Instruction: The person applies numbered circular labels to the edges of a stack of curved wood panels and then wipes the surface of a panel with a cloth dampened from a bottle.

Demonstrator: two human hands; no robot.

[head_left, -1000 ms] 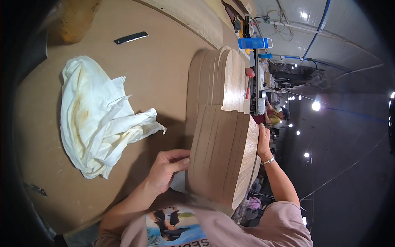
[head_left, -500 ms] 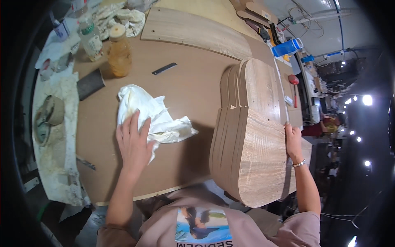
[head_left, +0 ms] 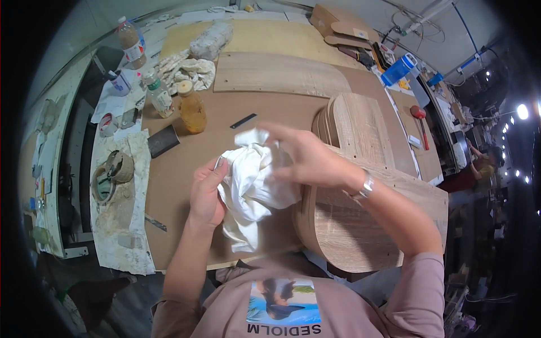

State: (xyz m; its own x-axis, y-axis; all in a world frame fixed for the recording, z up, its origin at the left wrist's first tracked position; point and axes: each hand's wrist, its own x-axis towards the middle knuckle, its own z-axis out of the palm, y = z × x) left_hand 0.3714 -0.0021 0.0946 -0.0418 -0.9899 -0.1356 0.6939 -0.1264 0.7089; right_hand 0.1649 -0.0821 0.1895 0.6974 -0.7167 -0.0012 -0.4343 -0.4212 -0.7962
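Observation:
A crumpled white cloth (head_left: 248, 183) is lifted in front of me over the brown worktop. My left hand (head_left: 207, 191) grips its left edge, the thumb pressed on top. Beside the cloth's right side is my right hand (head_left: 315, 160), blurred by motion, with thumb and fingers apart; part of it lies behind or against the cloth, and contact is hard to judge. Under my right forearm lies a wood-grain panel (head_left: 360, 231) with a rounded end, at the front of a stack. Behind it are more round-ended wood-grain panels (head_left: 360, 121).
A long wood-grain board (head_left: 276, 73) lies at the back. On the left stand a jar of amber liquid (head_left: 193, 112), a clear bottle (head_left: 159, 100) and a glue-crusted pot (head_left: 119, 166). A dark flat strip (head_left: 243, 121) lies mid-table. A red-headed mallet (head_left: 418, 112) is at right.
My left hand has picked the cloth up off the worktop and moved right. My right hand has left the panel's right edge and come over to the cloth.

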